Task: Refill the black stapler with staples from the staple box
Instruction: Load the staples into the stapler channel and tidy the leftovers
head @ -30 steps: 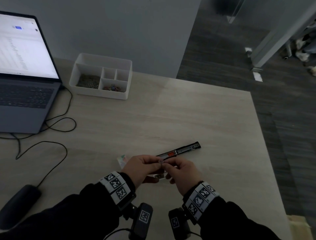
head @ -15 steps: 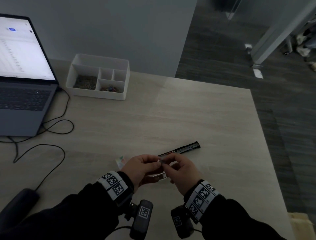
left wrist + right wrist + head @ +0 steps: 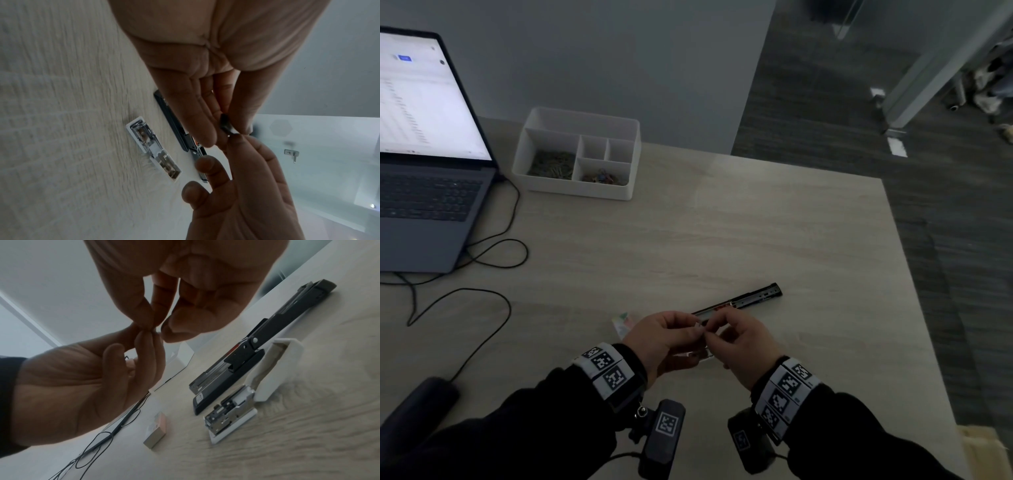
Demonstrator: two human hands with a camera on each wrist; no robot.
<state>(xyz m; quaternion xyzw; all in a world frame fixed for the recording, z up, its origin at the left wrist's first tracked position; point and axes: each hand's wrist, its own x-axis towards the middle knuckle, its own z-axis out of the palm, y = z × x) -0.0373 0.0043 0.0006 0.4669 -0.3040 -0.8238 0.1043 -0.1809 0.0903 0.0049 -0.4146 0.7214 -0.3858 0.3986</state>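
My left hand (image 3: 693, 329) and right hand (image 3: 714, 334) meet above the table's near edge. Both pinch one small dark staple strip (image 3: 226, 126) between thumb and fingertips (image 3: 152, 327). The black stapler (image 3: 750, 298) lies unfolded flat on the table just beyond the hands, with its long metal channel (image 3: 218, 373) exposed. The small staple box (image 3: 621, 323) sits on the table left of my left hand and shows again in the right wrist view as a pale box (image 3: 156, 430). Most of the strip is hidden by the fingers.
A white stapler (image 3: 232, 412) lies opened under the hands, beside the black one. A white compartment tray (image 3: 578, 192) stands at the back. A laptop (image 3: 428, 192) with black cables (image 3: 493, 253) is at the left. The table's right edge (image 3: 914, 281) drops to dark floor.
Both hands stay together over the same spot, and the fingertips have shifted slightly on the strip. The stapler and box have not moved.
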